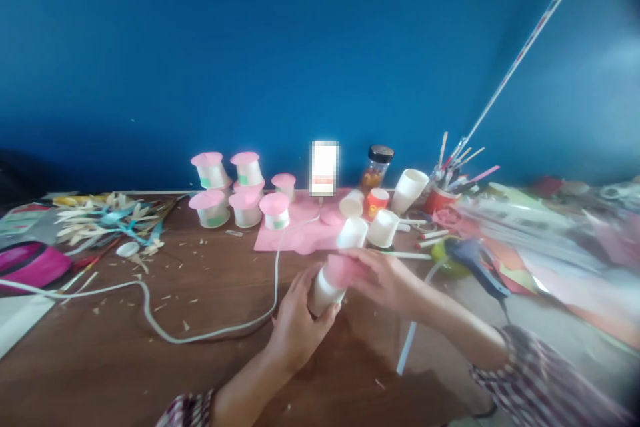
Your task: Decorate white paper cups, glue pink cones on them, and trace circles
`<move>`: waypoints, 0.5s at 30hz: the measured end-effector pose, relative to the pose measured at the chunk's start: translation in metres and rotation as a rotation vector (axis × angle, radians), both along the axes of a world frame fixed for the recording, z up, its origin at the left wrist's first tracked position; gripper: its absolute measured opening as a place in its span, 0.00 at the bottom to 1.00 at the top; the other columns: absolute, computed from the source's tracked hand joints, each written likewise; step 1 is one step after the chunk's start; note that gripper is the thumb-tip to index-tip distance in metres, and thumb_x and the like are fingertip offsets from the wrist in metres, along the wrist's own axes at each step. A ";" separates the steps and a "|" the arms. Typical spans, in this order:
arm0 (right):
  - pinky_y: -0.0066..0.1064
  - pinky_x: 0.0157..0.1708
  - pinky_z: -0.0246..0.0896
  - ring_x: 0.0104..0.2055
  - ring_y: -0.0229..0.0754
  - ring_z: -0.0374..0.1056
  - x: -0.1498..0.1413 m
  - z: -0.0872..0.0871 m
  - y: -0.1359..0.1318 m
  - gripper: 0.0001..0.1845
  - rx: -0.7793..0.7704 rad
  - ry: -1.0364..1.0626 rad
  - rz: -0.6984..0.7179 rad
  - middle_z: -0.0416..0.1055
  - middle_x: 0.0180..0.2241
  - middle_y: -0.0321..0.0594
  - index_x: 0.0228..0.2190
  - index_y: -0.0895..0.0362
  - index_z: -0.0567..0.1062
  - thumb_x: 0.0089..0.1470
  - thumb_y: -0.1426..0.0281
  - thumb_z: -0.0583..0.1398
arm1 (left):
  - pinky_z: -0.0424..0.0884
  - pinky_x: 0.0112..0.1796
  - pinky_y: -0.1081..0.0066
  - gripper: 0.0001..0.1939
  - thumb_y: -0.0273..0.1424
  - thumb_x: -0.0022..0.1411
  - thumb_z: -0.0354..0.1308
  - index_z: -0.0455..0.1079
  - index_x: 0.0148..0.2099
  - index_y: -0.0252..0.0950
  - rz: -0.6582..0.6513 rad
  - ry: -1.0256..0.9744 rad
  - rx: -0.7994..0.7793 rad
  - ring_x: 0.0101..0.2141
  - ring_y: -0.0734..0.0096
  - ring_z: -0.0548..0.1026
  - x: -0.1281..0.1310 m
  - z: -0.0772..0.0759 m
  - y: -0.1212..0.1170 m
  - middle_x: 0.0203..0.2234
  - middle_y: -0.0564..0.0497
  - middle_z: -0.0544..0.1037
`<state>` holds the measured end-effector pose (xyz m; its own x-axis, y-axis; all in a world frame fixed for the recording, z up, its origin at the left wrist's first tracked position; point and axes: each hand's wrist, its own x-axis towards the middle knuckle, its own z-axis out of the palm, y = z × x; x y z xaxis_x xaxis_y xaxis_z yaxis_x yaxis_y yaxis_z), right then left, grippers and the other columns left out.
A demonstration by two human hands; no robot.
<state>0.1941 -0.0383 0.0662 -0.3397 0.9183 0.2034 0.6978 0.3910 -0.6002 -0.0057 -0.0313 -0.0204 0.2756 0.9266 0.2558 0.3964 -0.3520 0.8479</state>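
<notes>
The left hand (299, 321) has its grip closed around a white cup (324, 295), which it holds tilted over the near middle of the bench (200, 383). The right hand (387, 280) touches a pink piece (340, 271) at the cup's far end; blur hides whether its grip pinches the piece or only presses it.

Pressing unevenly could set the pink piece off centre or crease it, and squeezing the thin-looking wall too hard could dent the cup. A forearm or sleeve could catch the white cable (215, 333) on the left or the blue tool (477, 267) on the right; if that tool is a hot glue gun, as its shape suggests, a brush against its tip could burn. A reach to the far side could knock the white cup just beyond the hands (353, 233) or the pink-topped cups (207, 207), some of them stacked, at far left.

No brand can be read. Marks on the red cup (378, 203) and print on the papers (25, 221) at left are too blurred, and the lit screen (324, 163) is pixelated.
</notes>
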 end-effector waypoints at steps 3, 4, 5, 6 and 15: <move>0.38 0.49 0.65 0.50 0.46 0.69 -0.002 -0.003 0.002 0.22 0.093 -0.084 0.041 0.72 0.50 0.45 0.53 0.56 0.67 0.57 0.69 0.58 | 0.66 0.52 0.57 0.28 0.31 0.53 0.61 0.61 0.56 0.40 -0.017 0.002 0.013 0.50 0.59 0.70 0.001 0.002 -0.001 0.50 0.46 0.71; 0.38 0.50 0.65 0.50 0.46 0.69 -0.002 -0.004 0.002 0.22 0.116 -0.104 0.048 0.72 0.50 0.45 0.54 0.56 0.67 0.57 0.69 0.57 | 0.66 0.51 0.58 0.27 0.31 0.53 0.61 0.61 0.56 0.40 -0.019 0.002 0.011 0.50 0.59 0.71 0.001 0.003 -0.001 0.50 0.46 0.71; 0.38 0.50 0.65 0.51 0.46 0.68 -0.003 -0.005 0.003 0.22 0.135 -0.120 0.053 0.72 0.50 0.45 0.54 0.56 0.67 0.57 0.70 0.57 | 0.67 0.51 0.58 0.27 0.31 0.53 0.61 0.61 0.56 0.40 -0.018 0.003 0.003 0.49 0.60 0.71 0.001 0.004 -0.001 0.49 0.46 0.72; 0.37 0.50 0.65 0.51 0.46 0.68 -0.004 -0.005 0.003 0.23 0.154 -0.133 0.057 0.72 0.50 0.45 0.54 0.56 0.67 0.57 0.70 0.57 | 0.67 0.50 0.58 0.27 0.31 0.53 0.61 0.61 0.56 0.40 -0.015 0.004 -0.007 0.49 0.59 0.71 0.001 0.004 -0.001 0.49 0.46 0.72; 0.38 0.53 0.64 0.54 0.45 0.66 -0.006 -0.005 -0.006 0.24 0.133 -0.022 0.050 0.68 0.54 0.47 0.56 0.55 0.64 0.58 0.70 0.56 | 0.67 0.51 0.56 0.27 0.30 0.53 0.61 0.62 0.56 0.39 -0.016 -0.020 -0.005 0.50 0.56 0.71 0.001 0.006 -0.001 0.50 0.43 0.72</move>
